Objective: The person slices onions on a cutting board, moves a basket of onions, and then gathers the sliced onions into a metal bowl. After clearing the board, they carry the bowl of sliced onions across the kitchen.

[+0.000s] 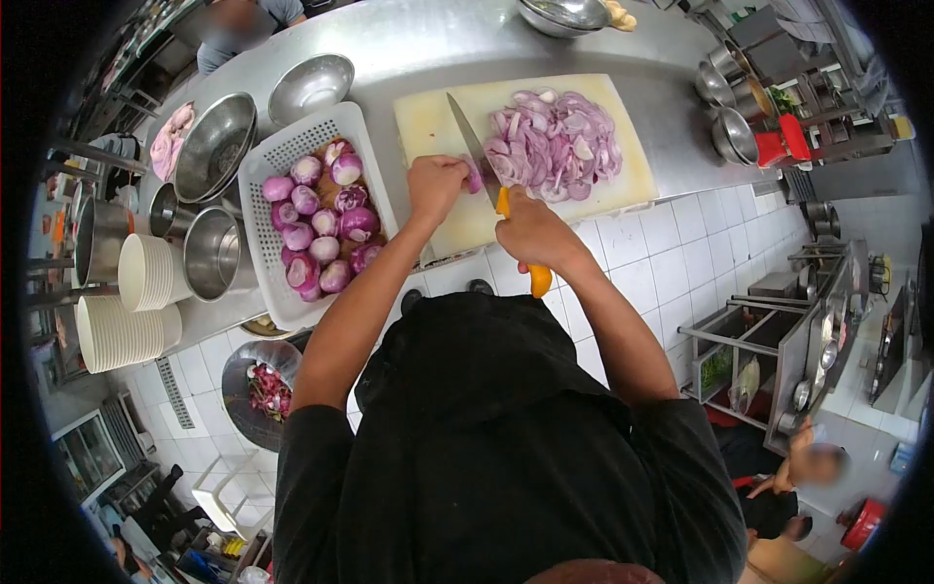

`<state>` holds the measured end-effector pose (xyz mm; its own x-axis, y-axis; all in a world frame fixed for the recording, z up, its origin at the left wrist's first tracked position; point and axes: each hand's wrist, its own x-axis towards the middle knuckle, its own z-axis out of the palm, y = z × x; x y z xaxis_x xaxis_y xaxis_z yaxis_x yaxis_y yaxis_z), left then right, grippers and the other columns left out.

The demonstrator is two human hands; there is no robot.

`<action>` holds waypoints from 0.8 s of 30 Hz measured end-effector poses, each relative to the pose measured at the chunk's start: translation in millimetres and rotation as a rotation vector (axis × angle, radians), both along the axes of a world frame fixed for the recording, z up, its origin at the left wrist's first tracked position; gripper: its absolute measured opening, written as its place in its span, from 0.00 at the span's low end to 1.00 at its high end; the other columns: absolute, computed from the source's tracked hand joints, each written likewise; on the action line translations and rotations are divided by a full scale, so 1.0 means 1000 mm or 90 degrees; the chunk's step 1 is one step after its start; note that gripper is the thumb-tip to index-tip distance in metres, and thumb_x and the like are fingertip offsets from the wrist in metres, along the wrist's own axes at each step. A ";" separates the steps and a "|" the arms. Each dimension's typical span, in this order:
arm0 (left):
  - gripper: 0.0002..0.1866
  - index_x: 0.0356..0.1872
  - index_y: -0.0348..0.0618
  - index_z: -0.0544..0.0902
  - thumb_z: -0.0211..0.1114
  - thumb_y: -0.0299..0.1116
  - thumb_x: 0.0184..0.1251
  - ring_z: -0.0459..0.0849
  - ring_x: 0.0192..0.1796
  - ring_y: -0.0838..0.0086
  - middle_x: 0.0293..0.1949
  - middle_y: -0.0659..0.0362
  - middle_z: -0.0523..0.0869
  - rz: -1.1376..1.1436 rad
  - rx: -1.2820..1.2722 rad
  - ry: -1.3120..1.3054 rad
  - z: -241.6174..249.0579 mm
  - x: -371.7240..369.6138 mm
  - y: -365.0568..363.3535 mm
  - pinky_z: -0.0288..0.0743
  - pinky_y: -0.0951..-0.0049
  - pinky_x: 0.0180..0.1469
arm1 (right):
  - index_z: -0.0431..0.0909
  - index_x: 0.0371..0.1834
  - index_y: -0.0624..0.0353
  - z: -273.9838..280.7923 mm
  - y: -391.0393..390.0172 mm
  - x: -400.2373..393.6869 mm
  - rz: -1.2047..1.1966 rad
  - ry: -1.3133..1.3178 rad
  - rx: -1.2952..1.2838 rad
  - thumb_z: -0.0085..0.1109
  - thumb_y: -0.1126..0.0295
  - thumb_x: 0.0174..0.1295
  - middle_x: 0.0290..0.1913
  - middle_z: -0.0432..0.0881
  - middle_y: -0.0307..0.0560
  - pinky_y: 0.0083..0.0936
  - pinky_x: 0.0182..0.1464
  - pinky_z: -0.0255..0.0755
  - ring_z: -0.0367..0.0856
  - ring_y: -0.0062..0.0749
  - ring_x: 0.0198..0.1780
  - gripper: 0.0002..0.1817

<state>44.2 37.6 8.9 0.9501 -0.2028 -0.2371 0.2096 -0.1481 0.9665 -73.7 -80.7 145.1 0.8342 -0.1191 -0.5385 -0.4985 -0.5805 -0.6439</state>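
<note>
My right hand (537, 232) is closed round the orange handle of a knife (474, 136), whose blade points away over the cutting board (428, 122). Just left of the blade, the fingers of my left hand (437, 187) press together on a small piece of purple onion (473, 176) on the board. A heap of sliced onion (555, 146) lies to the right of the blade. On the left, a white perforated basket (255, 229) holds several peeled purple onions (325, 222).
Metal bowls (311, 88) and stacked white containers (126, 333) stand at the left. Below the basket is a bin of peelings (269, 391). More bowls (735, 136) sit at the right end. Another person (243, 29) is across the table; others are lower right.
</note>
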 end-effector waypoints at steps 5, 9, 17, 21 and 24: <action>0.09 0.34 0.25 0.88 0.67 0.23 0.57 0.87 0.30 0.73 0.30 0.52 0.89 -0.004 0.007 0.017 0.000 0.001 -0.001 0.84 0.76 0.35 | 0.63 0.50 0.77 -0.078 0.002 0.003 0.011 -0.109 -0.071 0.48 0.75 0.58 0.28 0.82 0.71 0.42 0.27 0.79 0.84 0.50 0.21 0.19; 0.09 0.34 0.26 0.88 0.68 0.24 0.56 0.87 0.30 0.75 0.28 0.53 0.89 -0.019 0.059 -0.004 0.015 -0.001 0.001 0.82 0.77 0.33 | 0.63 0.52 0.77 -0.085 -0.007 0.022 0.007 -0.115 -0.049 0.48 0.75 0.58 0.29 0.82 0.71 0.42 0.27 0.79 0.84 0.49 0.20 0.20; 0.11 0.34 0.27 0.88 0.68 0.27 0.56 0.88 0.30 0.75 0.28 0.52 0.90 -0.019 0.041 -0.021 0.006 0.000 0.002 0.82 0.76 0.35 | 0.63 0.53 0.82 0.011 -0.003 0.009 0.016 0.017 -0.010 0.46 0.77 0.52 0.28 0.82 0.68 0.40 0.26 0.79 0.84 0.48 0.20 0.24; 0.11 0.35 0.27 0.89 0.67 0.27 0.56 0.88 0.31 0.74 0.29 0.52 0.90 -0.017 0.070 -0.035 0.012 -0.002 0.002 0.82 0.75 0.36 | 0.63 0.52 0.82 0.009 0.000 0.004 0.014 0.029 -0.015 0.46 0.77 0.53 0.29 0.82 0.69 0.40 0.26 0.79 0.84 0.49 0.20 0.23; 0.11 0.36 0.27 0.89 0.67 0.27 0.56 0.88 0.31 0.75 0.28 0.53 0.90 -0.019 0.073 -0.029 0.014 -0.003 0.003 0.82 0.76 0.36 | 0.63 0.51 0.81 0.003 0.004 0.002 0.001 0.019 -0.011 0.47 0.76 0.55 0.30 0.82 0.71 0.41 0.27 0.80 0.84 0.50 0.21 0.22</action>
<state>41.4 40.3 22.7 0.9545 -0.2043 -0.2171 0.1597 -0.2644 0.9511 -72.1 -76.5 148.5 0.8176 -0.1282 -0.5613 -0.5171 -0.5921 -0.6181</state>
